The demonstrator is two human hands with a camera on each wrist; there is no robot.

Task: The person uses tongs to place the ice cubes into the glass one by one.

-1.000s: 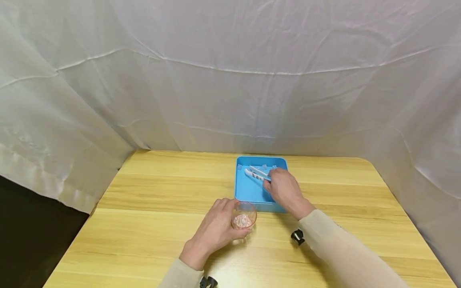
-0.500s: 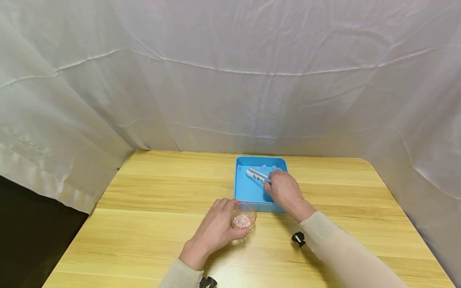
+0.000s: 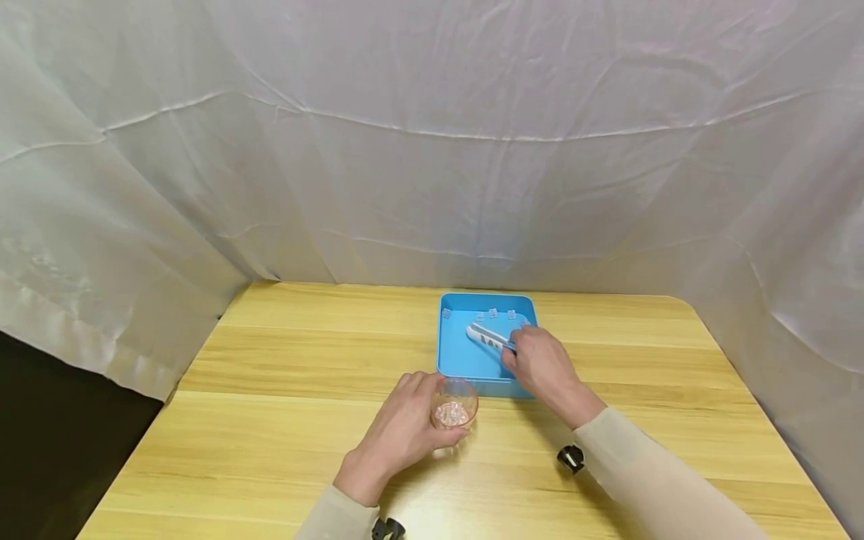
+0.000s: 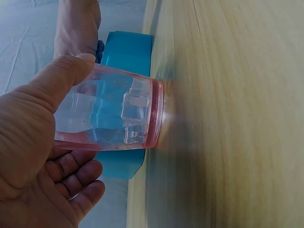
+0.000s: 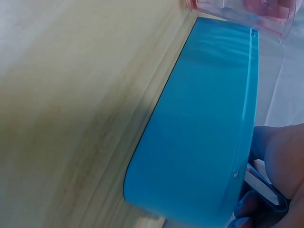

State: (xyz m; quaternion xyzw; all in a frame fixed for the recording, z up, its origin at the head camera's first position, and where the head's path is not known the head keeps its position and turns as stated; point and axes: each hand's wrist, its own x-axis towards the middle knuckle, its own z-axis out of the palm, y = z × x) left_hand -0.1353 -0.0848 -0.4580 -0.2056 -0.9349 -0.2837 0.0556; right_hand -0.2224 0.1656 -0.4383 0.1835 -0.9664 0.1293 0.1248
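My left hand [image 3: 400, 429] grips a clear, pink-tinted cup [image 3: 464, 390] between thumb and fingers. It stands upright on the table with several clear cubes [image 4: 135, 110] at its bottom. My right hand [image 3: 543, 367] holds white tongs [image 3: 484, 337] by their blue end, over the blue tray [image 3: 451, 364]. The tongs' arms lie close together and point to the left; whether a cube is between the tips I cannot tell. Along the tray's far side lie several clear cubes [image 3: 493, 313]. In the right wrist view the tray's wall hides the tongs' tips.
The tray stands on a wooden table [image 3: 304, 352], just beyond the cup. Grey cloth [image 3: 432, 187] hangs behind the table and at both sides. A black wrist device [image 3: 571, 458] is at the right sleeve.
The tongs' arms, spread apart a second ago, have come together. My right hand and the tongs have shifted slightly right and towards me. The left hand stays on the cup.
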